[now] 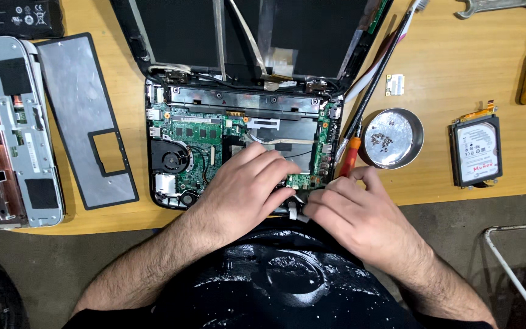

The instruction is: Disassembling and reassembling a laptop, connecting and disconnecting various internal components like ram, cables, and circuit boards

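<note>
Head view shows our wooden bench [458, 61] crowded; the opened laptop [241, 131] sits at its near edge. Our left hand [245, 186] presses flat on the board, our right hand [351, 210] pinches a white connector [295, 211]. Bare wood lies far right.

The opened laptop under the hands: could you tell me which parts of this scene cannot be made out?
- Head view: the left hand covers the lower middle of the laptop's green circuit board.
- The right hand hides its fingertips' grip.
- Small parts in the metal dish: too small to identify.
- Wrench: cut by the top edge.
</note>
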